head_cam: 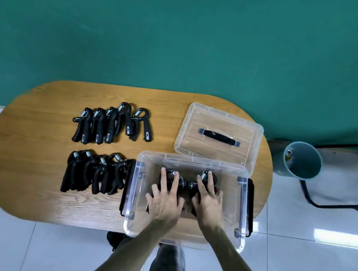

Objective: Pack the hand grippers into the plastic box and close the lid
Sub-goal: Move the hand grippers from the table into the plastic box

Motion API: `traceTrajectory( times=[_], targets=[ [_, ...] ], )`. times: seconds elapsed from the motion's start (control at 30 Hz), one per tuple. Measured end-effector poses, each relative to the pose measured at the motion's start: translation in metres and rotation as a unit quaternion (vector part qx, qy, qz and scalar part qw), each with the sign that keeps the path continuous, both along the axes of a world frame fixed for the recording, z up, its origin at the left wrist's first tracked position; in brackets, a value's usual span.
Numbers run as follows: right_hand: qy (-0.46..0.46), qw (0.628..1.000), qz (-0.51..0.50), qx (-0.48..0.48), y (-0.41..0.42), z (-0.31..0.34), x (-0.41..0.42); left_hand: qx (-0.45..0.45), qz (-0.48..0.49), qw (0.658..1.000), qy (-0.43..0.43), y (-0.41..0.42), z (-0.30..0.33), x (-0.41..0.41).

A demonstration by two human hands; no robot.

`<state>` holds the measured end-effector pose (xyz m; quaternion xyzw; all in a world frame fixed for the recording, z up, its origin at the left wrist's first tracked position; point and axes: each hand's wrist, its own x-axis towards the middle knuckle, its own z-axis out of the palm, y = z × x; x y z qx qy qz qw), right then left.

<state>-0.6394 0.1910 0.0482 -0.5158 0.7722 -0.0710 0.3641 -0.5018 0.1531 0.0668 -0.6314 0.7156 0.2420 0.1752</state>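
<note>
Black hand grippers (112, 124), teal wall (183, 37)

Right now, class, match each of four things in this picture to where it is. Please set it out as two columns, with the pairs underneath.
1. lid
2. far row of hand grippers
3. both hands
4. blue bin

A. on the floor, right of the table
B. inside the plastic box
C. flat on the table behind the box
D. table's left side, far from the person

Pairs: 1-C, 2-D, 3-B, 4-A

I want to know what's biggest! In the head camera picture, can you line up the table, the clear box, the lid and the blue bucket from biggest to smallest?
1. Table
2. Clear box
3. Lid, though it lies farther away, so probably box-sized
4. Blue bucket, partly hidden by the table
</note>
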Motion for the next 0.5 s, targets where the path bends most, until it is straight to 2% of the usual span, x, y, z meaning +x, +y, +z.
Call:
traceTrajectory(
  times=[0.23,0.5],
  targets=[
    [-0.02,0.999,0.036,-0.035,0.004,-0.032,-0.008,0.033,-0.01,0.999,-0.019,-0.009,-0.032,-0.007],
    [0.042,0.996,0.059,-0.047,0.005,-0.055,-0.008,0.037,-0.004,0.999,-0.023,-0.007,-0.049,-0.013]
  ],
)
